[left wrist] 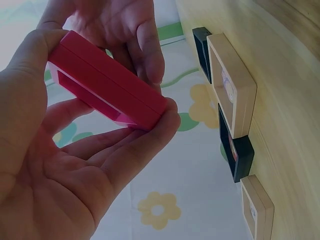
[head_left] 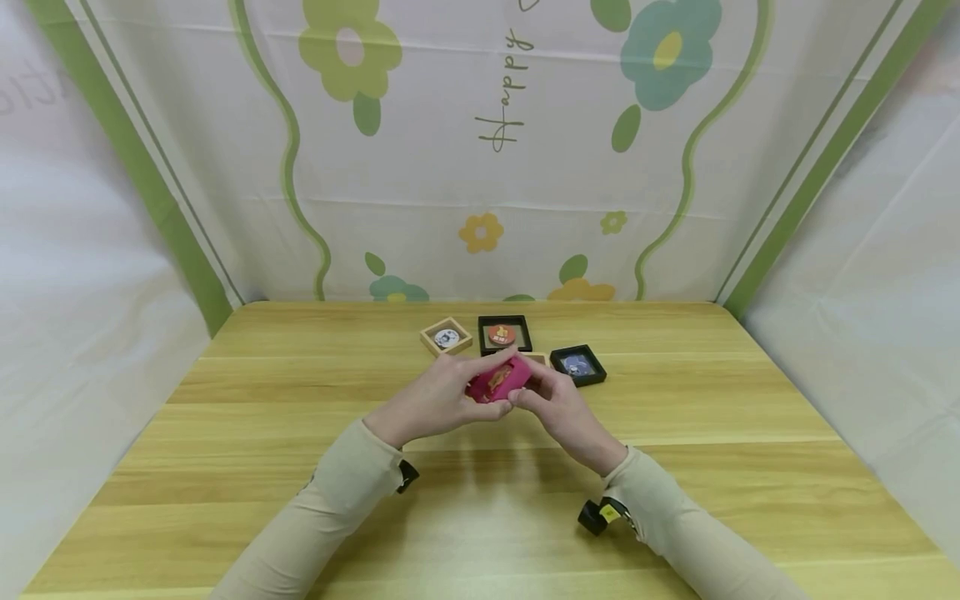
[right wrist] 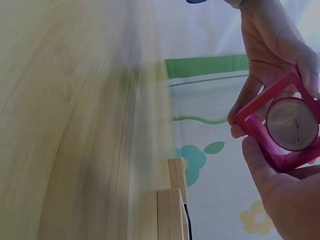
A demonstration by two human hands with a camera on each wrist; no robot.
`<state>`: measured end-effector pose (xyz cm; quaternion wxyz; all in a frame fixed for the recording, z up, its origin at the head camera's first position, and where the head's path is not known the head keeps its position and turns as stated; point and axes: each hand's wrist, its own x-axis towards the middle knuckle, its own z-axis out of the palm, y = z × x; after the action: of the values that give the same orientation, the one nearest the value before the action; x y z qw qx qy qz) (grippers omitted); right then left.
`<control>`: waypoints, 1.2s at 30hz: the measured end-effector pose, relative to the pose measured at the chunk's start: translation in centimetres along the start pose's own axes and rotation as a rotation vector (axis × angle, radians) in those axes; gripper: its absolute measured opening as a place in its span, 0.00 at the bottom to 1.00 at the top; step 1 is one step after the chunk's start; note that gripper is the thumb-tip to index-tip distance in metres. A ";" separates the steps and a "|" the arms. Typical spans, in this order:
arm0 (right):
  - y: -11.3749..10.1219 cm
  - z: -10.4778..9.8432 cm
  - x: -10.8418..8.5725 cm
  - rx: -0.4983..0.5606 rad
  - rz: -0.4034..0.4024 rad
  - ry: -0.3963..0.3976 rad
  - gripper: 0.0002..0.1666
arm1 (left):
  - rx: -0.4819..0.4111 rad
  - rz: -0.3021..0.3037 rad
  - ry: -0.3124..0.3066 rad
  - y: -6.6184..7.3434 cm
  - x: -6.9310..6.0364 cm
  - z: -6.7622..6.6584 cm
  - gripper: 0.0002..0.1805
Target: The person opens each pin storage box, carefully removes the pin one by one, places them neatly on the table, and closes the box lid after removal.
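Got a hot-pink, square, thick-sided frame [head_left: 498,382] held up above the light wood-grain table [head_left: 247,483], tilted, right between the left hand [head_left: 442,396] and the right hand [head_left: 564,412]. Pinching it by opposite sides with the left thumb and fingers, and nipping its edge between thumb and fingers on the right too. Can't tell exactly where every right fingertip lands. Showing a pale round disc [right wrist: 292,125] inside it from the right wrist view. Wearing long beige sleeves [head_left: 352,475], by the way. Just beyond the hands, see a light wooden square frame [head_left: 458,347] with a white round badge [head_left: 447,338] at left, next to a black square frame [head_left: 528,337] with a red-orange round badge [head_left: 501,335], then another black frame [head_left: 591,380] with a bluish piece [head_left: 576,365] at right. Also spot a second wooden frame [left wrist: 245,95], partly hidden behind the right hand from above.
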<state>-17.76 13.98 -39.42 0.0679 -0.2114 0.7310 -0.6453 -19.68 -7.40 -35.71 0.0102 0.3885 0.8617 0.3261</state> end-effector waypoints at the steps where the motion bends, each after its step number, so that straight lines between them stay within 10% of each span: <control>1: 0.0 0.0 0.0 -0.005 0.001 0.002 0.35 | 0.002 0.001 -0.002 0.0 0.0 0.0 0.39; 36: 0.7 0.2 0.0 -0.003 0.012 0.055 0.38 | -0.020 -0.035 -0.043 0.4 -0.2 -0.2 0.39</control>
<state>-17.83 13.89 -40.10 0.0511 -0.1894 0.7349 -0.6492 -19.35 -7.48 -35.41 0.0384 0.3801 0.8647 0.3261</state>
